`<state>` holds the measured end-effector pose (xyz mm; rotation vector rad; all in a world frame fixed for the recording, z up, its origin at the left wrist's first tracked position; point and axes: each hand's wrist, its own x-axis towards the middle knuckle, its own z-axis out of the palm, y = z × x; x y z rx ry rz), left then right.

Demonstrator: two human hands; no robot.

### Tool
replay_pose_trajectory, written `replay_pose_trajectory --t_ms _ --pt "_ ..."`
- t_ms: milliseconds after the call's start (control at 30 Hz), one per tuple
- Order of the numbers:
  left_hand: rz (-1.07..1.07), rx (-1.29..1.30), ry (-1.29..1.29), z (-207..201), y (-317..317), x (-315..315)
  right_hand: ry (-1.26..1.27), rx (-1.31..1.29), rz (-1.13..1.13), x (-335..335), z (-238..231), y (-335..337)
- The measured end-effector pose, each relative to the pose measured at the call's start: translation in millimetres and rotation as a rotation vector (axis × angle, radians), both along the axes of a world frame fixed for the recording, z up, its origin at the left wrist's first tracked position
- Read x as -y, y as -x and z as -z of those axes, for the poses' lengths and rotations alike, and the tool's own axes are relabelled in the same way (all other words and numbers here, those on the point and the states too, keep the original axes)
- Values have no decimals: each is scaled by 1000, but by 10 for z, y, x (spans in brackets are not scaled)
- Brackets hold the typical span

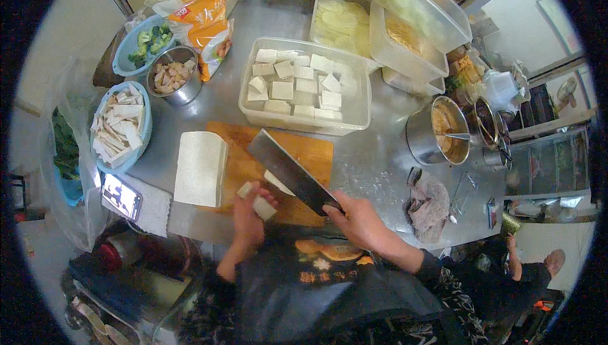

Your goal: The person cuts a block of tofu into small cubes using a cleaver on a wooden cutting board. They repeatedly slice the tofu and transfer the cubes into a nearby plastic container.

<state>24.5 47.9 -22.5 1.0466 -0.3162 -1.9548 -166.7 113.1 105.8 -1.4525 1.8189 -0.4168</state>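
At the right hand [356, 217]: fist closed round the handle end of a cleaver [288, 171]; wide dark blade runs away and left from that grip, flat face toward camera, over a wooden cutting board [313, 149]; left of the right grip, the left hand [250, 211] has its fingers bent round small white pieces [263, 208], blurred, blocky, pale cream, tofu-like; exact finger contact can't tell; between the two grips, a thin white slice [278, 182] lies next to the blade, partly covered by it, edges straight; left of and just beyond the left grip, a big white block [199, 168] sits at the board's left edge; matte, finely textured, flat sides, rounded far right corner, looks whole; how much of it rests on wood, can't tell; further out beyond both grips, a translucent tub [310, 123] holds white chunks [282, 90] of the same look, squared, some tipped on edge, a few wedge-shaped, loosely packed with gaps; well out to the right grip's right, a crumpled grey-brown cloth [427, 207].
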Motion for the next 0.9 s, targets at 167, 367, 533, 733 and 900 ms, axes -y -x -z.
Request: replay_pose_trajectory --t_ms 167,367,533,733,900 --pt "133 470 247 -46 141 12 15 -148 -145 -27 148 25" --pt "133 589 296 -44 213 18 -14 -206 -162 -7 150 -10" --pt "105 587 292 -16 245 30 -20 -240 -199 -22 252 -20" --pt "158 601 326 71 219 31 -51 -206 -220 38 265 -82" --pt "117 582 319 147 239 20 -33 -182 -220 80 503 -105"
